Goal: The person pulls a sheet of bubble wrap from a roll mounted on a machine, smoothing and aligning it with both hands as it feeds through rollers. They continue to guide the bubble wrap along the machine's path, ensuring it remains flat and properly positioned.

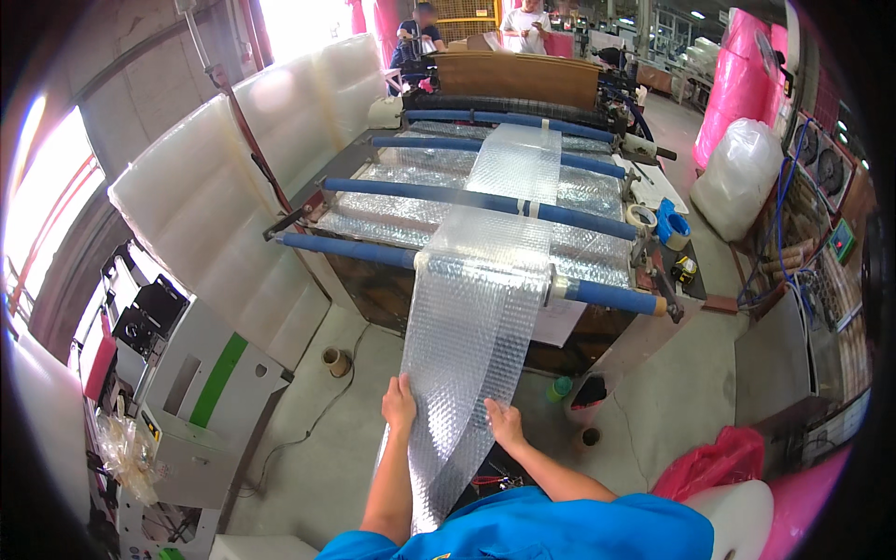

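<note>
Bubble wrap (471,317), clear and bumpy, runs in one long strip from the machine down to the person in the blue shirt (532,527). It goes over the front blue roller (350,250) and lies across more blue rollers at the back. Its low part hangs between the two arms and reaches down to the shirt.

The left hand (399,403) has the strip by its left edge. This grip is nearly closed, with the fingers bent in close to the plastic. The right hand (505,423) has the right edge, a bit lower down. Its grip is small too, like a pinch, with the thumb near the bent fingers and the edge held there. Some fingers are hidden, so I cannot tell how hard each grip squeezes.

On the right side of the machine sit a roll of blue tape (672,226) and a yellow and black tape measure (684,271). A brown tube (337,360) stands on the floor (308,401) to the left.
</note>
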A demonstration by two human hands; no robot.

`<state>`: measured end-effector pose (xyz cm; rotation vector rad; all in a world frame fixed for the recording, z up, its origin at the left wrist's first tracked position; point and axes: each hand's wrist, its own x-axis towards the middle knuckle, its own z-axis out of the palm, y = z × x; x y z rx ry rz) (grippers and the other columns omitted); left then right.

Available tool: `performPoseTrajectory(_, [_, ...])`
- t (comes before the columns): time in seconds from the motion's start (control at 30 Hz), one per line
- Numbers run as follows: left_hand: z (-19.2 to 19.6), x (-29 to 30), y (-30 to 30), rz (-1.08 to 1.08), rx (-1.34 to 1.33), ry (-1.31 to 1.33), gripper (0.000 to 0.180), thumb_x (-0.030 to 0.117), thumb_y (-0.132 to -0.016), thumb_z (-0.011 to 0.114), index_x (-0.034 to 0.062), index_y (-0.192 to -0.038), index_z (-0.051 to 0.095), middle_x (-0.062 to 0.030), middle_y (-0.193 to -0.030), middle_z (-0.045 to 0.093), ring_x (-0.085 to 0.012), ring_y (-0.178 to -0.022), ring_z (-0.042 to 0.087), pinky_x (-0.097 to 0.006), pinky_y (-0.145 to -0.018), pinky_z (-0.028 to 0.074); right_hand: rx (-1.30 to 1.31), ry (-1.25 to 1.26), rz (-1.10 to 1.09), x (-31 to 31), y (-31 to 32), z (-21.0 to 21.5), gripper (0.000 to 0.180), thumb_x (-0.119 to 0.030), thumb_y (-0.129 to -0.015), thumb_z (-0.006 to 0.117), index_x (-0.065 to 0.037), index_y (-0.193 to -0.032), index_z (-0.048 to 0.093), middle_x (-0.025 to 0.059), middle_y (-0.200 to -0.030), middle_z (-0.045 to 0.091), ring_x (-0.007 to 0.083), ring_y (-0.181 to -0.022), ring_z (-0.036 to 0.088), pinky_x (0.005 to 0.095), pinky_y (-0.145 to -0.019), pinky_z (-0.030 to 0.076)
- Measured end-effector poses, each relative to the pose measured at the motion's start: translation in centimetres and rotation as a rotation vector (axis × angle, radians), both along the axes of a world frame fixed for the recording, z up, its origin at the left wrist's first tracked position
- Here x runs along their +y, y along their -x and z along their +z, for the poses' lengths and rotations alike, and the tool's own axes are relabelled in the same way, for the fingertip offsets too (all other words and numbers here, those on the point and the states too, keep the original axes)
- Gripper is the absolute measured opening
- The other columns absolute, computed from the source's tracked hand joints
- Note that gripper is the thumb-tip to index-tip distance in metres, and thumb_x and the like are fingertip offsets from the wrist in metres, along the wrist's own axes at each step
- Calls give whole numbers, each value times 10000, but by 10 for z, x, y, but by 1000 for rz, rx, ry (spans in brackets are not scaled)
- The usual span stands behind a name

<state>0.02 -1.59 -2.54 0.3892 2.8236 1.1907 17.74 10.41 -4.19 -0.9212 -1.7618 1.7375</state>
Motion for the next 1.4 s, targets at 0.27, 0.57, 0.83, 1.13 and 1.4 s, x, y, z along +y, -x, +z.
performPoseTrajectory(0.27, [57,71,26,-18,81,-145,462,479,-852,303,54,-840,485,-208,-822,564,-419,-807,502,-461,-671,387,283,-730,-629,82,17,170,471,-186,-772,570,3,-1167,395,77,-817,428,150,-679,383,259,-600,345])
performPoseTrajectory(0.57, [146,128,67,-68,117,-125,482,510,-809,379,53,-877,515,-185,-868,579,-379,-835,526,-427,-692,405,1371,-569,713,125,-59,497,145,-153,-848,427,-49,-774,496,-37,-523,188,92,-472,198,239,-457,182])
performPoseTrajectory(0.83, [112,112,82,-118,-60,-264,480,513,-718,557,52,-840,499,-145,-802,585,-308,-764,549,-373,-675,408,1342,-752,512,134,-88,512,133,-122,-841,425,-54,-814,536,-35,-513,248,99,-476,227,240,-456,195])
performPoseTrajectory(1.13, [79,87,60,-137,-8,-269,495,504,-723,559,20,-804,494,-145,-742,571,-294,-711,542,-378,-648,405,522,-1242,831,110,-77,464,182,-55,-740,501,-37,-845,648,39,-565,518,118,-494,372,246,-440,268])
performPoseTrajectory(1.4, [80,63,34,-83,-37,-237,516,513,-675,605,53,-871,477,-134,-773,580,-270,-736,545,-373,-662,412,477,-14,-213,74,-5,190,505,-191,-759,625,-28,-1171,383,-32,-706,455,47,-606,407,174,-532,329])
